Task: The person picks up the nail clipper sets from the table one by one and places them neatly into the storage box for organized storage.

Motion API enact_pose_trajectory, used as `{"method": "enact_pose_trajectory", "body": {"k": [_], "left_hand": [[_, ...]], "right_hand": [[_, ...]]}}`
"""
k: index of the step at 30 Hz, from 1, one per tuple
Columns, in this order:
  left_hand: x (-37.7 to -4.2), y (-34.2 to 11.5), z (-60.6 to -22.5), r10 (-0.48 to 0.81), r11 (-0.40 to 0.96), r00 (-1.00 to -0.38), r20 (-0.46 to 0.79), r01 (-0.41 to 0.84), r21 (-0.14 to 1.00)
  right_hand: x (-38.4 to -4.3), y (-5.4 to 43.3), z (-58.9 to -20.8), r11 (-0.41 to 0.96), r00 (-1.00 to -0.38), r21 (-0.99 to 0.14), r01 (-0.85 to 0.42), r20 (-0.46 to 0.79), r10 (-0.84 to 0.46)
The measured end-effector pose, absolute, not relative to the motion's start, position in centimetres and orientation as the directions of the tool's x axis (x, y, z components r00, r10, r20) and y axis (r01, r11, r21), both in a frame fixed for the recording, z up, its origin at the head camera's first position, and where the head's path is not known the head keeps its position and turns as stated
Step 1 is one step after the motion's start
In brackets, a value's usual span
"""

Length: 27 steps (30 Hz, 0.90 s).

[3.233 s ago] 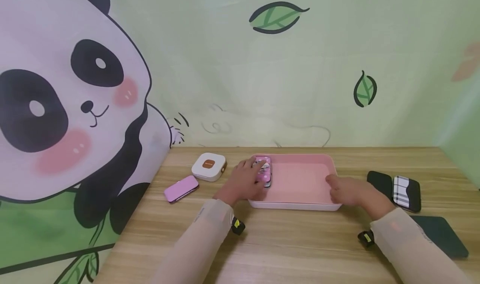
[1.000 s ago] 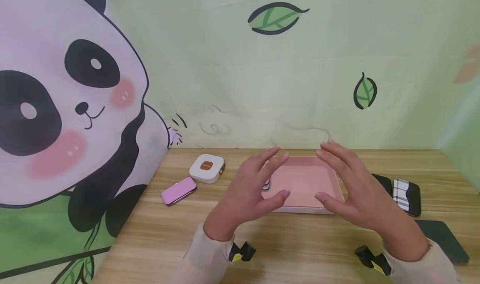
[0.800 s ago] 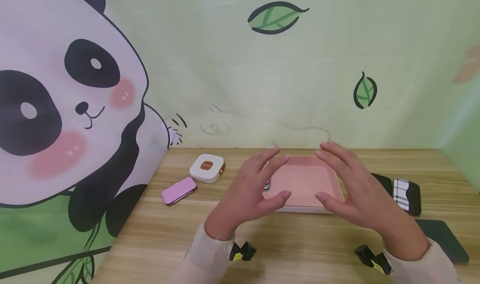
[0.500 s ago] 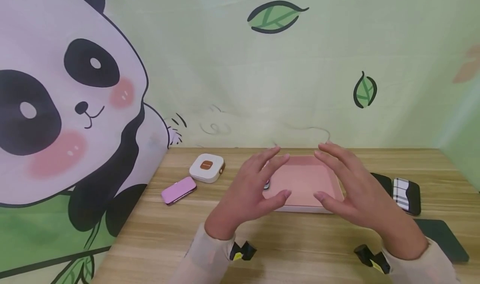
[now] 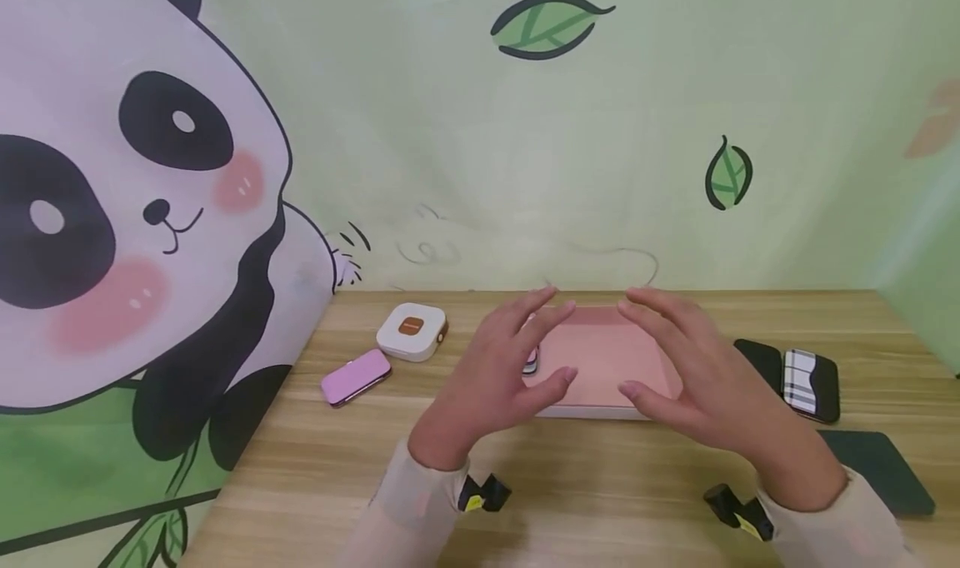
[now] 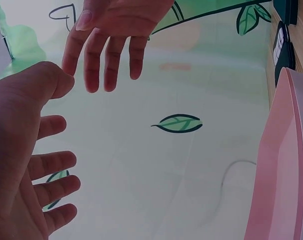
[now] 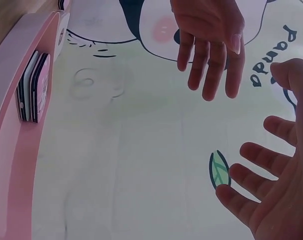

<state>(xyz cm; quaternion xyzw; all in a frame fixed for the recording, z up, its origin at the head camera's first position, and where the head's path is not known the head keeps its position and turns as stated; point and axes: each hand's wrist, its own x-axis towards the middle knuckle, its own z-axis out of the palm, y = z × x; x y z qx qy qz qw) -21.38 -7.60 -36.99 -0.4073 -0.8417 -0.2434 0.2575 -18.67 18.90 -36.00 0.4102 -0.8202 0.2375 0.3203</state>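
Note:
My left hand [image 5: 487, 372] hovers over the left side of a pink tray [image 5: 600, 360], holding nothing, fingers spread and slightly bent. Opposite it, above the tray's right side, my right hand [image 5: 708, 376] is held the same way, also with nothing in it. The palms face each other with a gap between them, as both wrist views show. Inside the tray, a stack of thin flat cases [image 7: 34, 87] lies against one end, the top one pink-patterned. In the head view the left hand hides most of that stack [image 5: 531, 361].
Left of the tray are a white rounded box [image 5: 412, 332] with a brown square and a pink slim case [image 5: 356, 377]. On the right lie a black case [image 5: 759, 360], a black case with a plaid panel [image 5: 812, 385] and a dark green flat pad [image 5: 876, 470]. A printed cloth hangs behind.
Earlier the left hand was on the patterned case in the tray and the right at the tray's right edge. Both have since risen off; lately the right hand has drifted slightly left.

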Motion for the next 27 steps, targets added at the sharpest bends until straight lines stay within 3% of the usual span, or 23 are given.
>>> {"method": "enact_pose_trajectory", "body": {"k": [11,27], "left_hand": [[-22.2,-8.1,-37.3,0.522,0.564,-0.522,0.674,0.804,0.186],[-24.4,-9.9,-37.8,0.437,0.694,-0.677,0.593,0.672,0.256]], "right_hand": [[-18.9,19.2,-36.2,0.598,-0.500,-0.120,-0.793,0.689,-0.525],[-19.2,19.4,-36.7,0.633,-0.547,-0.130,-0.763,0.653,-0.524]]}}
